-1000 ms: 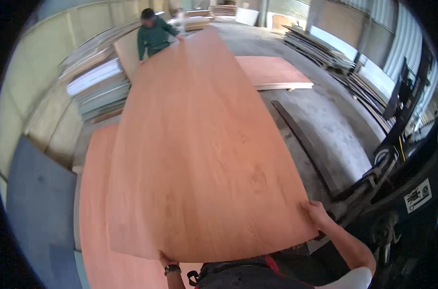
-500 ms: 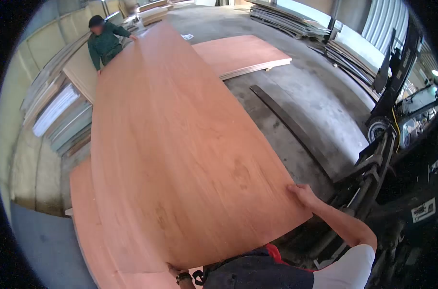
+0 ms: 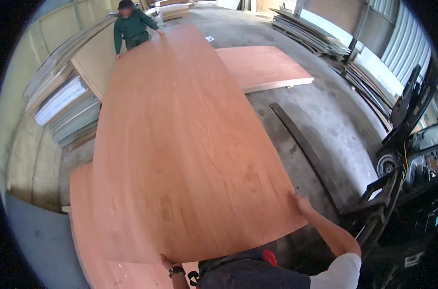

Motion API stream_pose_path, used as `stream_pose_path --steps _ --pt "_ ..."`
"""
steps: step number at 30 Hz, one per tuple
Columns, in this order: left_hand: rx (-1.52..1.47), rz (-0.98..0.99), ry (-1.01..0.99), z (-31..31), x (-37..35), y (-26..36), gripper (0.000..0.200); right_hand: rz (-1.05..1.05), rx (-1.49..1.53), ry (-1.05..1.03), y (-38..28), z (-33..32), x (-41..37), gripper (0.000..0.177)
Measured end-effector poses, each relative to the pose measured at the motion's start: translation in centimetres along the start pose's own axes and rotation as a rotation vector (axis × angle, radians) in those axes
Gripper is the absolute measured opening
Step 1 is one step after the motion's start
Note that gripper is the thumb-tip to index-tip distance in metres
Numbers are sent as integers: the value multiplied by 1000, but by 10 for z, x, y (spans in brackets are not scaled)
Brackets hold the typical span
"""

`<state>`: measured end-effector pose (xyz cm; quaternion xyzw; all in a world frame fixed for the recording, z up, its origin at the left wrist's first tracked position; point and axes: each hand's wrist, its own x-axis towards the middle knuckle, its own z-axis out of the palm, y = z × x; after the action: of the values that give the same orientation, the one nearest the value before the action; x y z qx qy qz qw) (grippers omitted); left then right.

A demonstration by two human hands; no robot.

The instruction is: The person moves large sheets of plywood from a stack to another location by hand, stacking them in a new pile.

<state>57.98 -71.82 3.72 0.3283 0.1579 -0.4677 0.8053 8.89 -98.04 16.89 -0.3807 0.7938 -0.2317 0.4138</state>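
A large reddish-brown plywood sheet (image 3: 180, 144) stretches away from me through the middle of the head view. My right hand (image 3: 303, 206) grips its right edge close to the near corner, the fingers hidden beneath. At the near left, my left hand (image 3: 168, 262) holds the near edge, with only part of the hand showing above a dark wristband. A co-worker (image 3: 132, 29) in a dark green top has both hands on the far end. Under the sheet, at the lower left, lies more plywood (image 3: 81, 192) of the same colour.
Another plywood stack (image 3: 267, 67) rests on the floor beyond, right of the sheet. A long dark forklift fork (image 3: 305, 154) extends along the floor from the forklift (image 3: 397, 159) at right. Boards (image 3: 67, 103) lean by the left wall; more panels (image 3: 310, 36) lie at the back right.
The sheet's far end and the co-worker appear further right and slightly lower, as does the background. My hands keep hold of the near end, which has shifted slightly left.
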Motion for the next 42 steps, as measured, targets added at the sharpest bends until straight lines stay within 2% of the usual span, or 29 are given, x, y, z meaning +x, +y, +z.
stream_pose_path --steps 1,2,4,5,6,7,8,10,11,12,13,15,16,18,19,21,24,25,26,27,28,29,30,32,34,36,39,40,42 --pt "-10 -10 1 21 10 -1 42 -14 -1 3 -5 5 17 37" --pt "-13 -7 -2 26 22 -1 42 -168 10 -77 -4 13 34 36" --pt "-408 -108 -37 35 52 7 41 -313 31 -163 -2 31 61 36" --pt "-401 -107 -44 29 70 10 41 -151 122 -184 -10 39 71 35" --pt "-203 -60 -85 16 92 11 41 13 215 -187 -20 48 81 34" --pt "-108 -37 -112 24 106 9 42 55 228 -177 -24 57 95 34" --pt "-13 -11 -136 32 119 7 42 27 174 -131 -21 68 115 34" --pt "8 50 18 60 130 4 45 -20 43 9 3 92 171 34" --pt "6 53 18 66 142 3 45 -36 -11 107 -10 102 179 34" --pt "22 46 5 70 152 4 45 -6 72 -65 -15 104 182 34" --pt "35 40 -6 75 162 2 46 -7 66 -70 -35 106 173 34" --pt "55 59 64 92 183 -5 47 193 40 -239 -81 109 162 68" --pt "88 72 134 102 186 -3 47 199 33 -248 -84 115 163 68" --pt "64 110 45 136 199 -13 47 22 -131 39 -98 128 178 68" --pt "53 135 -34 150 204 -17 47 30 -130 35 -117 128 182 68" --pt "94 103 31 165 225 -20 48 135 67 -144 -142 129 180 67" --pt "100 58 153 209 235 -18 48 137 -172 -86 -131 136 215 60" --pt "74 40 196 225 239 -20 49 136 -180 -86 -139 137 218 60" --pt "73 38 195 226 249 -21 49 25 -77 -55 -146 140 219 57" --pt "82 7 87 223 267 -21 50 -85 32 -20 -153 144 220 54" --pt "93 -27 -24 222 286 -21 51 -82 41 -11 -154 147 230 54" --pt "99 -36 -35 212 309 -23 51 -12 -118 -57 -140 150 255 52" --pt "434 107 -63 197 331 -26 53 61 -282 -104 -128 151 274 50" --pt "771 240 -99 213 347 -25 54 52 -268 -73 -122 154 286 53" --pt "117 -63 -66 245 365 -26 55 24 -254 -36 -127 167 296 56" --pt "81 -122 -104 246 383 -22 55 88 122 87 -136 177 295 59" --pt "80 -141 -76 263 416 -22 56 217 -59 150 -217 179 256 61" --pt "123 -104 -18 266 425 -17 56 224 -56 154 -207 183 261 61" --pt "117 -89 -79 278 455 -13 55 259 -62 33 -199 196 288 61"
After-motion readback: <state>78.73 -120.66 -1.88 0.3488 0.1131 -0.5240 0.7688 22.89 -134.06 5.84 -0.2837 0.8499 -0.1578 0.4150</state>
